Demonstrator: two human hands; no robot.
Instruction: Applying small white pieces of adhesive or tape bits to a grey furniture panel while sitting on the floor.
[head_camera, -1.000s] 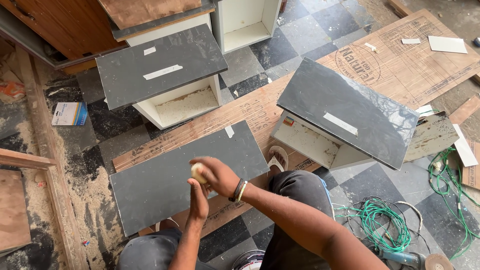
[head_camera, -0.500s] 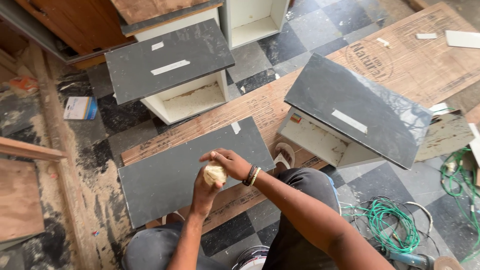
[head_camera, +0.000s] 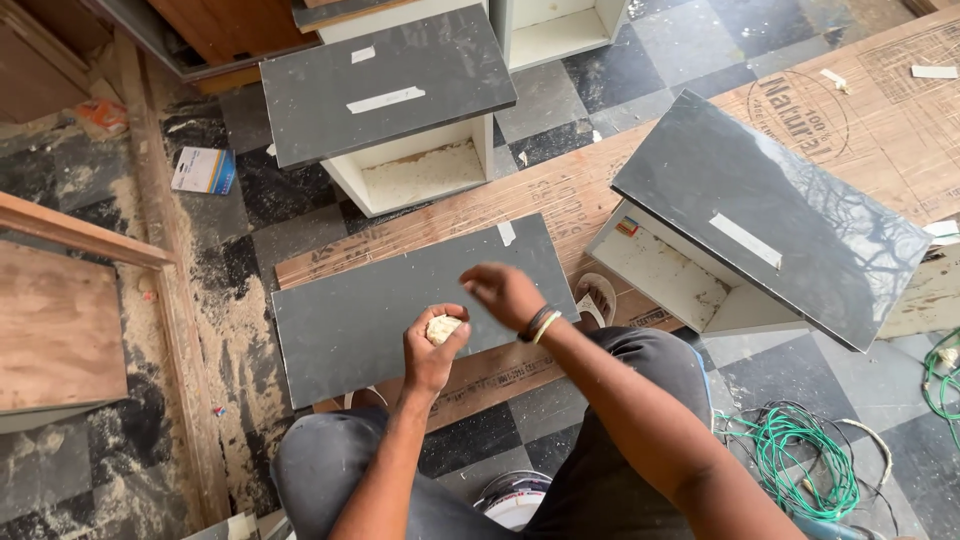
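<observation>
In the head view, the left hand (head_camera: 432, 352) is closing its grip on a pale putty lump (head_camera: 443, 328) above the grey panel (head_camera: 400, 300), the right hand (head_camera: 505, 293) is hovering open and empty, and crumbs could be dropping onto that panel.

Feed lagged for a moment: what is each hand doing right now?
Left hand: closed around a pale lump above the dark grey panel.
Right hand: open, fingers loosely spread, holding nothing, close beside the lump.
</observation>
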